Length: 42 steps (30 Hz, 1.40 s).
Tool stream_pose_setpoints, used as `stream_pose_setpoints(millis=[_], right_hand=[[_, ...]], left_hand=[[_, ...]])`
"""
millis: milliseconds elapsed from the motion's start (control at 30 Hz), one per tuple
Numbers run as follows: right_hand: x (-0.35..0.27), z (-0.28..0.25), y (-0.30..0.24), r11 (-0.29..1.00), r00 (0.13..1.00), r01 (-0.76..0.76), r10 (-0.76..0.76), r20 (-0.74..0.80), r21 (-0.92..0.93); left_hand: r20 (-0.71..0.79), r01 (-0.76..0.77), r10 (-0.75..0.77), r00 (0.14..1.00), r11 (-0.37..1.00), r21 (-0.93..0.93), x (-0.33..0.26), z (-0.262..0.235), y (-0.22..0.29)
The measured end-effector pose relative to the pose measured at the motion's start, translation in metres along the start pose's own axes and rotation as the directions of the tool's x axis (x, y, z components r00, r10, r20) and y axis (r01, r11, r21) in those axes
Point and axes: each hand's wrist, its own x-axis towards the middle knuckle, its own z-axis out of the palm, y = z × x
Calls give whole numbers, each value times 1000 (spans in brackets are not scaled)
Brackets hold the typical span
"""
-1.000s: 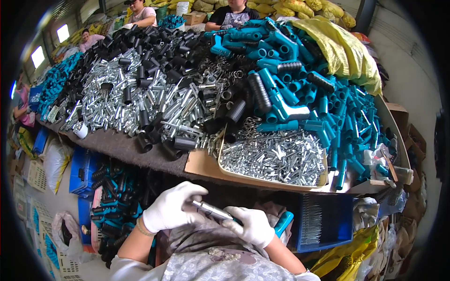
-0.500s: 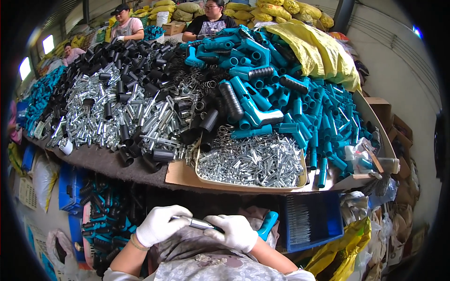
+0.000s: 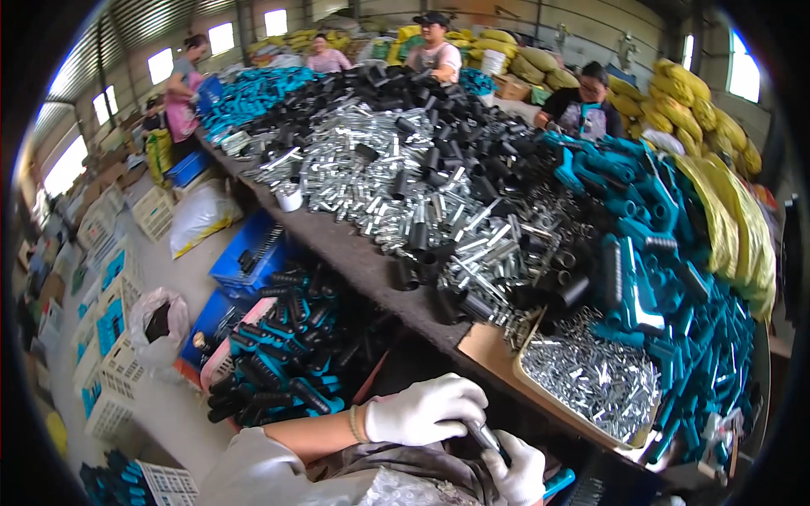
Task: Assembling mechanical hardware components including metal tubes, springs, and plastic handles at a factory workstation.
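A short metal tube (image 3: 483,436) was gripped between the gloved fingers of the left hand (image 3: 426,411) and the right hand (image 3: 516,472), both clenched on it, held low at the lap, apparently for fitting a teal handle piece (image 3: 558,484) seen just beside the right hand. Above them, a cardboard tray of small silver parts (image 3: 591,375) was kept at the edge of the worktable (image 3: 354,253), within easy reach beside heaps of black sleeves (image 3: 439,114) and teal handles (image 3: 675,278).

You're in a big shed — corrugated walls (image 3: 126,34), bright windows (image 3: 221,37) along the left and far side, daylight only as far as it shows. Long dark desk (image 3: 354,253) runs diagonally across your view. Pale concrete floor (image 3: 160,270) on your left, crowded with white lattice crates (image 3: 110,371), blue bins (image 3: 249,253) and a white sack (image 3: 198,215). Yellow sacks (image 3: 700,110) stacked at the far right — other people work along the desk's far side.
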Motion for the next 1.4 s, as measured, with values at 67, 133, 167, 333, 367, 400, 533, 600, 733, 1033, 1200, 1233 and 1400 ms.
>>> stream_pose_setpoints(millis=[67,133,167,333,367,400,533,600,733,1033,1200,1233,1400], right_hand=[[5,-4,-4,998,993,-62,63,102,-22],[9,-4,-9,998,991,-43,48,121,-41],[10,-4,-7,999,989,-35,34,147,7],[10,-8,-5,978,966,-6,-49,252,211],[10,-9,-9,985,975,-42,4,223,165],[12,-8,-9,990,980,-77,53,190,120],[13,0,-14,673,992,-38,112,-52,738],[25,6,-27,257,942,285,102,-319,923],[35,-12,-12,-439,918,206,396,-17,875],[63,217,247,-498,368,-481,632,682,721],[43,293,377,24,448,-770,732,513,638],[39,292,382,9,435,-770,739,515,638],[53,298,382,-24,421,-779,721,551,627]], left_hand=[[40,304,-302,952,951,-50,-2,0,-5],[289,420,-375,881,900,-114,-2,-2,-11],[210,381,-341,916,905,-191,-5,3,-8],[85,83,-65,994,972,-222,-17,7,3],[64,72,-56,996,959,-273,-20,14,-2],[-6,8,-11,1000,946,-324,-20,19,-6],[-76,55,-69,995,983,-175,-34,19,-8],[232,181,-225,946,964,195,-54,4,-5],[-35,228,-235,971,963,-142,-103,-14,-10],[310,586,-628,714,778,226,-71,18,-13],[246,333,-346,905,938,93,-75,91,-83],[249,370,-405,880,912,174,-66,88,-75],[302,336,-390,870,917,216,-77,126,-114]])
